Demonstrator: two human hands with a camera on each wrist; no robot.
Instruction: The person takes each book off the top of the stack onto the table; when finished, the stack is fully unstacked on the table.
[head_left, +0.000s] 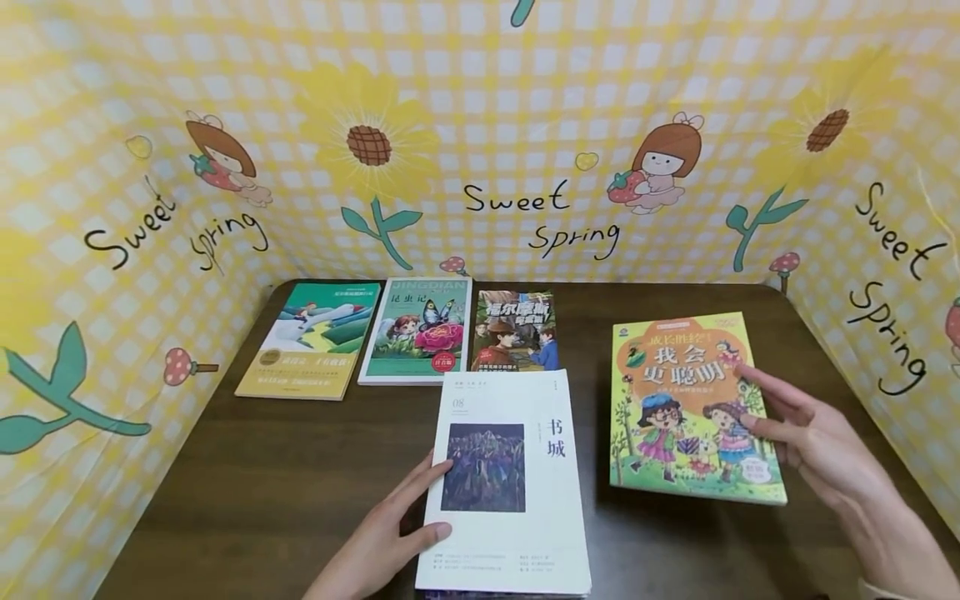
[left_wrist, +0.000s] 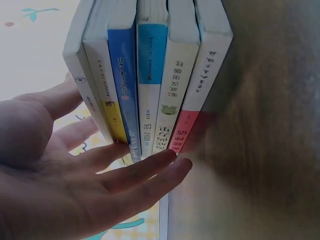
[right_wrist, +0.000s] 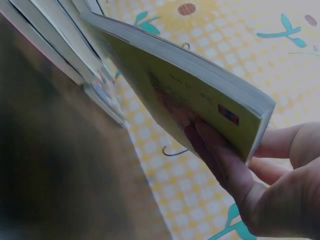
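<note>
In the head view my right hand (head_left: 832, 442) pinches a yellow-green children's book (head_left: 686, 450) with an orange title by its right edge. The right wrist view shows this book (right_wrist: 150, 85) lifted off the table, fingers spread under its back cover. My left hand (head_left: 390, 517) touches the left side of a stack topped by a white book (head_left: 555, 500) with a dark square picture. In the left wrist view several spines show, among them a blue spine (left_wrist: 125, 85) and a white-and-red spine (left_wrist: 195, 90). The left fingers lie loosely extended along the spines.
At the back of the dark table (head_left: 247, 475) lie a green-and-yellow book (head_left: 307, 342), a butterfly-cover book (head_left: 416, 333) and a detective-cover book (head_left: 517, 329), the last beside the stack's far edge. A yellow checked cloth (head_left: 480, 125) walls the back and sides.
</note>
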